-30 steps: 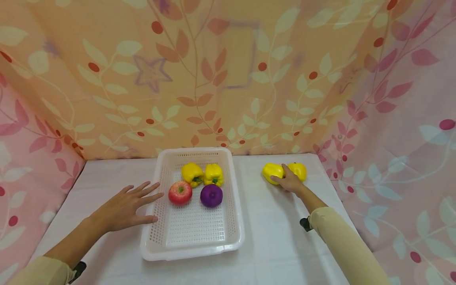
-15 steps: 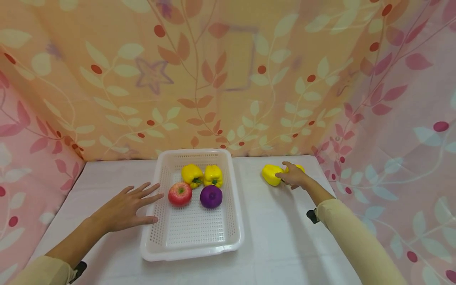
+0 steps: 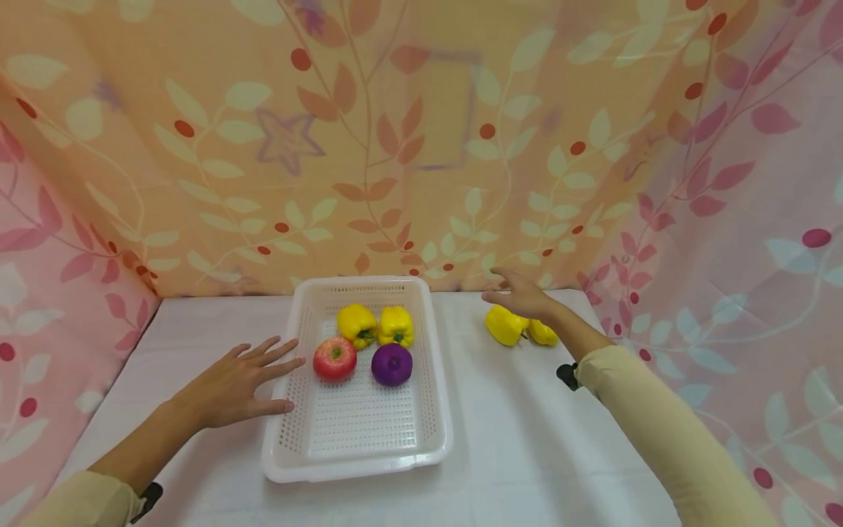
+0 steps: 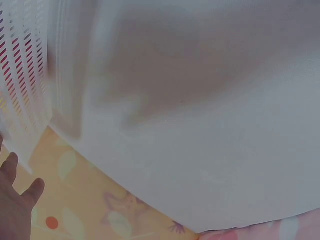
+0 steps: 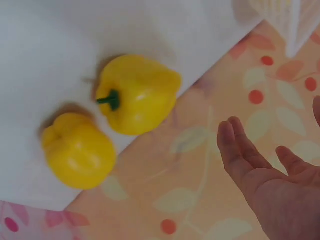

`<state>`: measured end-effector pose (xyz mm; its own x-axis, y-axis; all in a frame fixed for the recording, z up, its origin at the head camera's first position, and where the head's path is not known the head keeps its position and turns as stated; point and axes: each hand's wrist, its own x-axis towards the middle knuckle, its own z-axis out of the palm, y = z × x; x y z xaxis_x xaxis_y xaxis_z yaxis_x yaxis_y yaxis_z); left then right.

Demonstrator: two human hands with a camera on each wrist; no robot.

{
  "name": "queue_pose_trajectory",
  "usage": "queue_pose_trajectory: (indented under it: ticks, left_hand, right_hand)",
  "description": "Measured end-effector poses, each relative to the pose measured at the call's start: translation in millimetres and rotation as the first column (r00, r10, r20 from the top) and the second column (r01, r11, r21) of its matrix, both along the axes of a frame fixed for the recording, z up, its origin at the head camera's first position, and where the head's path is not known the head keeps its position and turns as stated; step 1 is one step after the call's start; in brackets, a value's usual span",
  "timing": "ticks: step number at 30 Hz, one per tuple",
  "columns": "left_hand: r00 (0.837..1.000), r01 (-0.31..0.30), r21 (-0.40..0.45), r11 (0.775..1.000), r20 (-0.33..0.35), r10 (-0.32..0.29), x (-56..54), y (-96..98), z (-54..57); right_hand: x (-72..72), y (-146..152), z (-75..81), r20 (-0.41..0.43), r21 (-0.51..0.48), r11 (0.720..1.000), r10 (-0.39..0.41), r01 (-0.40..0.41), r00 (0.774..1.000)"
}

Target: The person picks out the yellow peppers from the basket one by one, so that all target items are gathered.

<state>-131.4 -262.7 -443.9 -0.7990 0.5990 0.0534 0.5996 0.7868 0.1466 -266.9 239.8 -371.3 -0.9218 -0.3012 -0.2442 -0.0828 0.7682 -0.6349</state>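
Behind the white cloth-covered surface [image 3: 514, 454] hangs a large orange and pink curtain printed with leaves and berries [image 3: 421, 146], walling the scene on three sides; it carries a faint star and a square outline but no readable writing, and no brand or label shows on anything else.

On the surface stands a white perforated plastic basket [image 3: 356, 462]. Inside it, toward the far end, lie two yellow bell peppers [image 3: 375, 326] side by side, with a red apple [image 3: 334, 359] and a round purple fruit [image 3: 391, 364] just in front of them, all close together.

The left hand [image 3: 230, 384] lies flat on the surface with fingers spread and straight, its fingertips touching the basket's left wall, exactly as it lay a second ago; it grips nothing.

The right hand [image 3: 523, 294] is what has changed. A second ago it rested on the pair of loose yellow bell peppers [image 3: 520, 328] outside the basket, its fingers between and over them. Now it has lifted off and hovers above and slightly behind them, fingers straight and apart, palm open, holding nothing, as the right wrist view [image 5: 280, 185] confirms. The two peppers [image 5: 107, 117] remain on the surface right of the basket, touching each other, the larger one showing its green stem. My judgement is that the hand let go without taking either pepper, so both stay outside the basket.
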Motion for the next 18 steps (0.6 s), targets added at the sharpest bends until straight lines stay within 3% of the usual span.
queue_pose_trajectory:
  ticks: [4,9,15,18]
  left_hand:
    - [1.0,0.004,0.004,1.0,-0.005,-0.004,-1.0,-0.3,-1.5]
    - [1.0,0.0,0.008,1.0,-0.002,0.0,-0.5,-0.9,-2.1]
    - [1.0,0.01,0.015,1.0,-0.021,-0.01,-0.6,-0.2,-3.4]
    - [1.0,0.009,0.013,1.0,-0.027,-0.008,-0.6,-0.3,-3.6]
  right_hand:
    - [0.2,-26,8.1,0.014,-0.033,0.999,0.012,-0.012,1.0]
    - [1.3,-57,14.3,0.045,-0.147,0.989,0.04,-0.033,0.998]
    - [-1.9,-85,4.1,0.071,-0.267,0.963,0.045,-0.025,0.996]
    - [-3.1,-99,-3.9,0.12,-0.355,0.935,0.032,0.013,0.992]
